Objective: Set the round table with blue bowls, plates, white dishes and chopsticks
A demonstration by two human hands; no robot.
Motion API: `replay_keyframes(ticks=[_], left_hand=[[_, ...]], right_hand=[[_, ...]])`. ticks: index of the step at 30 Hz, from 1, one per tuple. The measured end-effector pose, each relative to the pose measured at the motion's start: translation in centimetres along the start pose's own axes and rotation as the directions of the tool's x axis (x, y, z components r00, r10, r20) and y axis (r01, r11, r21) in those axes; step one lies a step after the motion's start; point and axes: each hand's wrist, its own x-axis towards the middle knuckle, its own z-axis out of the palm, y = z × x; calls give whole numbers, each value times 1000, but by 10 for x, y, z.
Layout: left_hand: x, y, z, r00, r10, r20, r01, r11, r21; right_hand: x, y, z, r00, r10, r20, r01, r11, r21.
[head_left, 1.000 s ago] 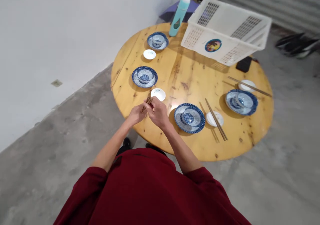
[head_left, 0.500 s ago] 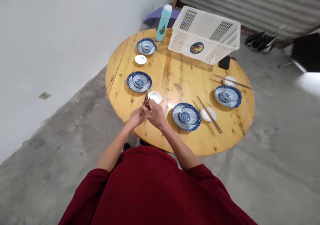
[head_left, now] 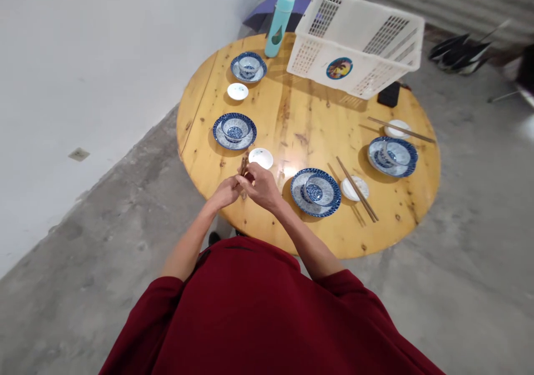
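Observation:
My left hand (head_left: 227, 192) is closed around a small bunch of wooden chopsticks (head_left: 242, 166), whose ends stick up above the fingers. My right hand (head_left: 263, 187) meets it over the table's near edge, thumb and fingertips pinched at the same chopsticks. How many there are I cannot tell. Just beyond the hands lies a small white dish (head_left: 261, 158). A blue-patterned plate with a bowl (head_left: 235, 132) in it sits farther left, and another such plate (head_left: 316, 192) is to the right of my right hand.
On the round wooden table (head_left: 308, 124), chopsticks (head_left: 357, 189) rest across a white dish at right, with another pair (head_left: 401, 129) behind. A third white dish (head_left: 237, 91), a turquoise bottle (head_left: 280, 23), a white plastic basket (head_left: 354, 47) and a black phone-like object (head_left: 389, 94) stand toward the back.
The view has shifted a little, so the table things sit higher and more spread out. My hands stay together at the chopsticks, and the right fingers have opened slightly from a tighter grip.

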Motion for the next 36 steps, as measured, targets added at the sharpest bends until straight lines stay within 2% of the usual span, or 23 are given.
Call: replay_keyframes(ticks=[4,9,12,16,21,30,36], left_hand=[[6,-3,-6,997,34,74,-38,998,49],[13,-5,-15,987,-19,158,11,999,49],[13,-3,-19,978,-20,207,22,1000,-4],[11,0,-24,964,-12,267,22,999,-35],[11,0,-26,959,2,283,7,999,-31],[16,-4,-22,968,10,251,1,999,-44],[10,0,-21,975,2,222,20,995,-97]], right_hand=[[6,-3,-17,996,-60,66,54,995,82],[20,-11,-35,987,-119,105,103,984,145],[26,-14,-39,979,-159,127,135,975,179],[29,-14,-39,978,-135,157,96,967,236],[29,-11,-37,982,-91,164,43,960,275],[25,-6,-36,993,-106,61,89,968,233],[22,-11,-34,995,-97,4,95,978,185]])
